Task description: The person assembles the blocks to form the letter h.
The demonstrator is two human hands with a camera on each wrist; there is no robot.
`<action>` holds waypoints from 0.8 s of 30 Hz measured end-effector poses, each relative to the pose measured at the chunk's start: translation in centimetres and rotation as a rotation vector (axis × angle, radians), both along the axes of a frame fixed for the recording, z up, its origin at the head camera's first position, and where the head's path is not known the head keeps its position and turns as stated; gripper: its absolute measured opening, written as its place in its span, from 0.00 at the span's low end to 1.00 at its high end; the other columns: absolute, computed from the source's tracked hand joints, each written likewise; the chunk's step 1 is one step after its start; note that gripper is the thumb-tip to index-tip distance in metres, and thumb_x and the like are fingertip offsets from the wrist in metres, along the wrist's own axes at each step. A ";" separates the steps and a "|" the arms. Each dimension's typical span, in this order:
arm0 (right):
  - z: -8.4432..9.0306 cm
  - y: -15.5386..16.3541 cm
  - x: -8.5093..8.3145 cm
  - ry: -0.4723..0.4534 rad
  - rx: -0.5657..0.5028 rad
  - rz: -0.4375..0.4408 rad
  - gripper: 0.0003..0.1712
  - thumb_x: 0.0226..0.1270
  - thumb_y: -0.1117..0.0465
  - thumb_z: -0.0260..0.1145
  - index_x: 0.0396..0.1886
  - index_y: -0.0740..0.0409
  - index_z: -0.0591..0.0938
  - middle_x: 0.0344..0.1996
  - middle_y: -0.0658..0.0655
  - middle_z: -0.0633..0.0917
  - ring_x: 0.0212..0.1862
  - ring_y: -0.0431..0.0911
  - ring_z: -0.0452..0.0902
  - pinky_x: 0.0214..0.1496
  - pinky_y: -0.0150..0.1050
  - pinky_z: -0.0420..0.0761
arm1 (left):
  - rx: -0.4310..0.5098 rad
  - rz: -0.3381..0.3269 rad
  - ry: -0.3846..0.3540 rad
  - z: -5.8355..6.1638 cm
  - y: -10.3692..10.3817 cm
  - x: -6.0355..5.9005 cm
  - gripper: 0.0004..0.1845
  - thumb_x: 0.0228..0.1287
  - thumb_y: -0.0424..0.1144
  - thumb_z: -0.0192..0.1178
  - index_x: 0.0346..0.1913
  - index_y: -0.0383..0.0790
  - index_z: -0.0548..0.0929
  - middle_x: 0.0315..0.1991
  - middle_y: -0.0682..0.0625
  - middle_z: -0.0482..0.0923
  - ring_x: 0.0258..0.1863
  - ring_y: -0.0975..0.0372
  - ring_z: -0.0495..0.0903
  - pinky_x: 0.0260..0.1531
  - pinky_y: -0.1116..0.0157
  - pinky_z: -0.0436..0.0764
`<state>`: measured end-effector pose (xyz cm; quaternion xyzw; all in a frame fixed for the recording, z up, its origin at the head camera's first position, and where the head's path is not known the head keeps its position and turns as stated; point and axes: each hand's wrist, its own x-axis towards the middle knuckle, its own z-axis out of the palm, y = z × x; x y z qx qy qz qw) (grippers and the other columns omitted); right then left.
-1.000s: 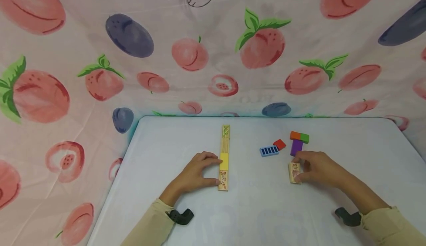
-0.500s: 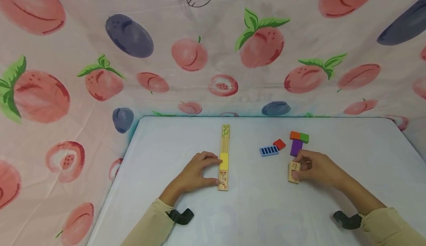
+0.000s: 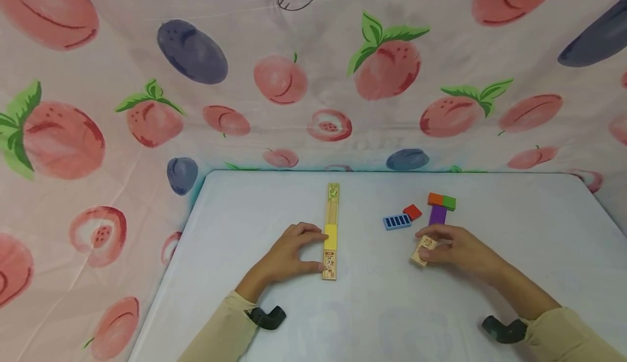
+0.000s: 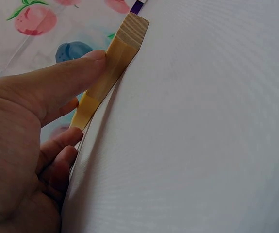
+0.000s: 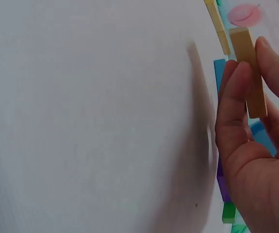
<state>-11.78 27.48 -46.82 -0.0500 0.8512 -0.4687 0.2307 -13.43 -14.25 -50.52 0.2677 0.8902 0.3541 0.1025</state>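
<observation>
On the white desk (image 3: 274, 198), near the middle, a long row of wooden blocks (image 3: 331, 231) is steadied from its left side by the left hand (image 3: 289, 253), thumb and fingers (image 4: 66, 82) pressed against it, seemingly to keep it straight. To the right, a small wooden block (image 3: 422, 250) is pinched by the right hand (image 3: 458, 249); that it is lifted clear of the desk is shown only by the right wrist view. Farther off lie blue (image 3: 397, 221), red (image 3: 412, 212), purple (image 3: 437, 215), orange and green blocks
</observation>
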 end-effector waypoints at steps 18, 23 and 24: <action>-0.6 -3.9 -0.2 -0.050 -0.070 -0.002 0.26 0.58 0.49 0.79 0.50 0.57 0.80 0.53 0.59 0.81 0.52 0.51 0.76 0.46 0.36 0.81 | -0.006 -0.001 0.005 -0.1 0.1 -0.1 0.34 0.56 0.56 0.76 0.67 0.57 0.80 0.66 0.57 0.72 0.69 0.58 0.67 0.68 0.50 0.70; -0.6 -5.1 -0.4 -0.025 -0.071 -0.009 0.28 0.58 0.48 0.79 0.54 0.54 0.83 0.55 0.59 0.81 0.53 0.51 0.76 0.47 0.34 0.82 | -0.008 0.000 0.003 0.0 0.1 -0.1 0.34 0.56 0.56 0.76 0.67 0.57 0.80 0.66 0.56 0.72 0.69 0.58 0.67 0.69 0.50 0.70; -0.6 -5.3 -0.4 -0.019 -0.065 -0.007 0.28 0.57 0.48 0.79 0.54 0.53 0.83 0.56 0.59 0.81 0.53 0.51 0.76 0.48 0.34 0.82 | -0.009 0.001 0.003 0.0 0.1 -0.1 0.34 0.56 0.56 0.76 0.67 0.57 0.80 0.66 0.56 0.72 0.69 0.58 0.67 0.69 0.50 0.70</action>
